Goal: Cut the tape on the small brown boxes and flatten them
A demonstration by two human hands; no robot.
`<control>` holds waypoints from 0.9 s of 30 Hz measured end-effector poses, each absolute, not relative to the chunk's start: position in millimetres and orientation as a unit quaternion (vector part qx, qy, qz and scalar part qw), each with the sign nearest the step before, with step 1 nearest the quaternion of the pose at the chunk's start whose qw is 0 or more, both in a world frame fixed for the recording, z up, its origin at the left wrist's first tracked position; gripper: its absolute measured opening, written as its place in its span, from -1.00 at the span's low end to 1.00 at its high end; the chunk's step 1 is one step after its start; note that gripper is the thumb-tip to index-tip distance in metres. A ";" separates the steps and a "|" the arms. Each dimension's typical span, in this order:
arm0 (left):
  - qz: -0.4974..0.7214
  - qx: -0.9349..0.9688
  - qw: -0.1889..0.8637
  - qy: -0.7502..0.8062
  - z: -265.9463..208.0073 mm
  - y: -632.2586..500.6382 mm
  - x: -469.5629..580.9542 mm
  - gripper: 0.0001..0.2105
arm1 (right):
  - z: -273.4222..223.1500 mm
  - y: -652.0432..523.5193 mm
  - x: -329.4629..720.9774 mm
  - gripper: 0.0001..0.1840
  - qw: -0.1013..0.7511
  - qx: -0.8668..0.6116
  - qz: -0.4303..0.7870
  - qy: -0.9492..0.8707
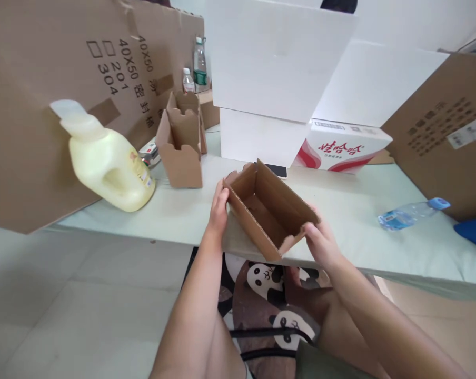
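Note:
A brown cardboard box (250, 223) with an open top is between my two hands, tilted over the table's front edge. My left hand (219, 209) grips its left end, thumb on the rim. On the right end, my right hand (320, 239) is closed round the cut edge. The inside of the box looks bare. A dark phone-like slab (277, 171) lies behind the box, partly hidden by it. To the left, more cardboard boxes (181, 168) with notched rims stand upright on the table.
On the pale green table (340, 197), a yellow jug (111, 163) stands at left and a water bottle (409, 215) lies at right. White panels (277, 63) and a red-and-white carton (343, 147) are behind. Large cardboard sheets (36, 116) flank the left side.

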State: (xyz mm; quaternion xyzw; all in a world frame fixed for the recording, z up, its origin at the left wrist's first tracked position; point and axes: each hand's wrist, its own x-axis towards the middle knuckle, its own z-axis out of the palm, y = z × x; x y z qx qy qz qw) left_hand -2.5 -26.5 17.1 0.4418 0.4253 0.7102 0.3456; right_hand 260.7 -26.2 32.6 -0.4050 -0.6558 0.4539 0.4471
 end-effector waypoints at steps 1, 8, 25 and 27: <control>0.715 0.450 0.325 0.425 19.0 -24.2 -1.2 -0.53 | 32.9 -22.7 256.5 -0.39 0.453 -0.422 0.465 -0.633; 0.675 0.492 0.196 0.514 32.3 -22.7 5.5 -0.54 | 19.5 3.8 260.0 -0.55 0.509 -0.458 0.521 -0.509; 0.533 0.613 0.145 0.565 38.9 -6.9 21.5 -0.76 | 17.8 -16.6 285.2 -0.74 0.503 -0.235 0.457 -0.695; 0.520 0.606 0.136 0.586 40.3 -8.9 19.1 -0.75 | 19.3 -18.2 286.2 -0.69 0.488 -0.236 0.459 -0.704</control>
